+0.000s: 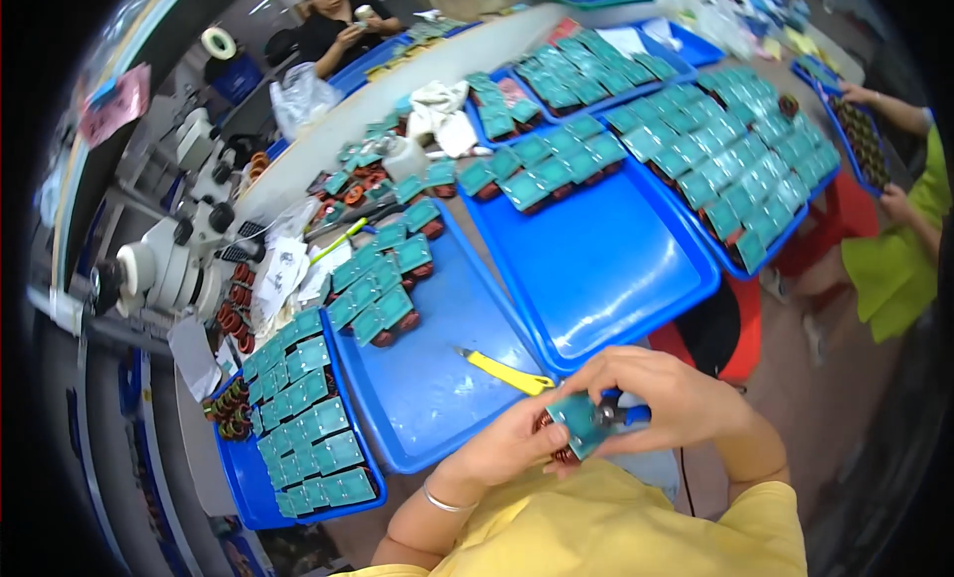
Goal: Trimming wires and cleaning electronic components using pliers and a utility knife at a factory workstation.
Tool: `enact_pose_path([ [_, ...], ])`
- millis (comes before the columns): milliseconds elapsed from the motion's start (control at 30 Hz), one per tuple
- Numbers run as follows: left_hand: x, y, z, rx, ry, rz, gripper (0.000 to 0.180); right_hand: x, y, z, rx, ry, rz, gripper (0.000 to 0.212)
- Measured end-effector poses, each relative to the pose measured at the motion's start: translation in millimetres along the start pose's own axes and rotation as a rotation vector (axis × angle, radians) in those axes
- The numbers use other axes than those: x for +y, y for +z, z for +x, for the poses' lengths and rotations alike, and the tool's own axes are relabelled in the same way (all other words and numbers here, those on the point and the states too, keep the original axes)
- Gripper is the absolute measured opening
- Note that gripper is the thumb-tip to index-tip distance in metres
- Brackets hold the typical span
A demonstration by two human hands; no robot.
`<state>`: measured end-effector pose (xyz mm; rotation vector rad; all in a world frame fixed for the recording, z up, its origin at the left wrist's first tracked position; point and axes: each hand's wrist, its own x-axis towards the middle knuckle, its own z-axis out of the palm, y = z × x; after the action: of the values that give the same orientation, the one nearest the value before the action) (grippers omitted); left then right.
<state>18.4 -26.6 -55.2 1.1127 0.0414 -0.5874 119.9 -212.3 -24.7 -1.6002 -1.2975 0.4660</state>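
Circuit board (586, 430) in hand: a small green square, with a copper-coloured coil (543, 421) on its left side, held in front of the person's yellow shirt (596, 522), just beyond the near edge of the trays. The left hand (509, 444) has its grip closed on the board, thumb across the near part; a pale bracelet (449, 501) circles that wrist. The right hand (676, 393) has its grip closed around blue-handled pliers (634, 416), whose dark head lies at the board's right side; whether the pliers touch it cannot be told.

Left of the hands, a yellow-handled tool (509, 372) lies in a dull blue tray (437, 413), which carries green boards in rows at its far left part. To its left, a narrower blue tray (382, 493) holds more boards, with loose coils (233, 410) at its left edge. To its right, a bright blue tray (606, 279) carries boards at its far end; farther right, another blue tray (717, 267) is covered with boards.

On the bench beyond stand a white bottle (404, 160) and a crumpled white cloth (437, 108). At far left is a white microscope (149, 264). 2 co-workers appear: 1 far left in black (338, 25), 1 far right in yellow-green (889, 274), with both hands at a coil-filled tray.
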Motion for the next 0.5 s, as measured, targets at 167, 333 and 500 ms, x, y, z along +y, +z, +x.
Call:
enact_pose_path([
  [167, 19.0, -51.1, -12.1, 0.636, 0.508, 0.401, 0.057, 25.2, -15.6, 85.3, 0.149, -0.073, -0.388, 0.041],
  [333, 26.9, -101.3, -19.7, 1.428, 0.397, 1.322, 0.051, 99.4, -30.4, 155.5, 0.183, -0.060, -0.799, 0.043],
  [500, 26.3, -123.7, -14.2, 1.491, 0.270, 1.470, 0.055, 133.9, -27.6, 181.0, 0.101, -0.004, -0.921, 0.046],
])
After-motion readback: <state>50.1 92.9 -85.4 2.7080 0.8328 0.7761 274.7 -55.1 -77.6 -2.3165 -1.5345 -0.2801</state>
